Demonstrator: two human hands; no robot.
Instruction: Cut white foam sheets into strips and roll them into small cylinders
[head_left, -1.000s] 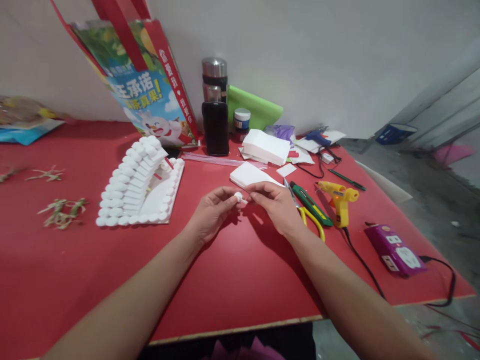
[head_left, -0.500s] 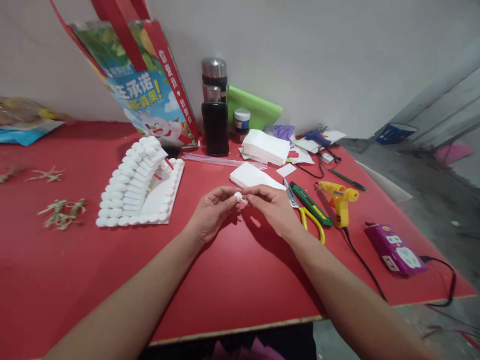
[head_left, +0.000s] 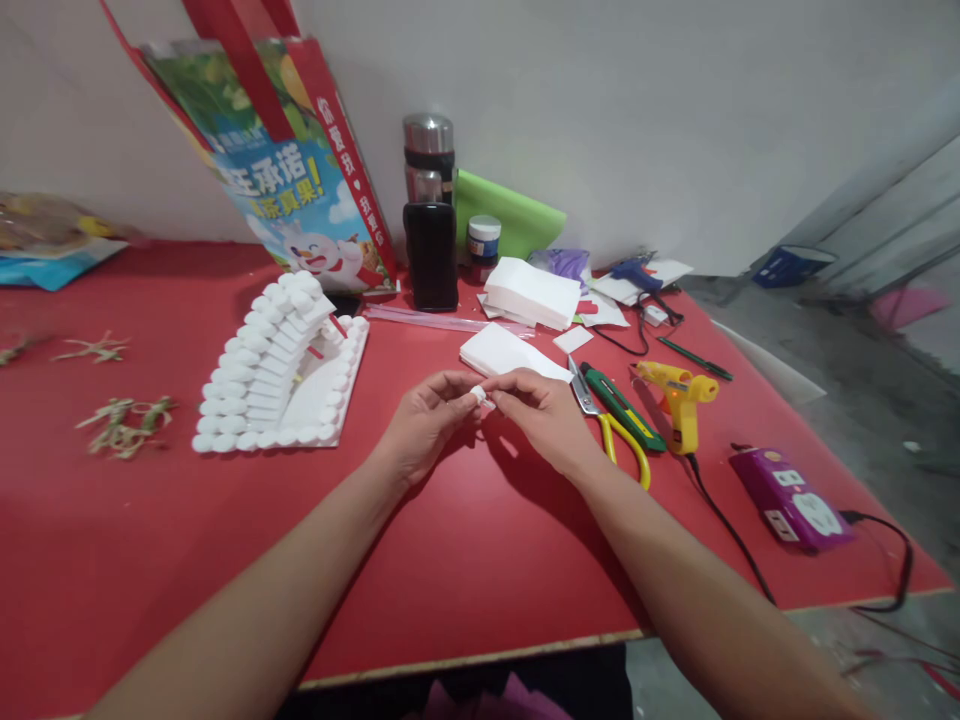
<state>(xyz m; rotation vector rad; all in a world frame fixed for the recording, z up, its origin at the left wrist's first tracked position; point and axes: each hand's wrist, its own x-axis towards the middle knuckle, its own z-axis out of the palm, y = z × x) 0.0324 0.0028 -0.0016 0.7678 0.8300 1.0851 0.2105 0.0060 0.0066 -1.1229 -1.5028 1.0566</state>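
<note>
Small white piece up between both hands, over the near-middle of the red table; exact shape mostly hidden by fingers. Left hand: thumb and fingertips pinched on its left side. Right hand: thumb and forefinger pinched on its right end, fingertips of both hands nearly meeting. White stacked paper just beyond the hands, small white card near it. Scissors, yellow handles, just beside right hand, then green cutter, yellow glue gun with cord, purple power strip further right. White stepped model left of left hand, apart from it, rounded white bits along its edges. Dry straw-like bundles farther left. At back: printed bag, steel flask, black upright slab in front of flask, white-lidded jar
</note>
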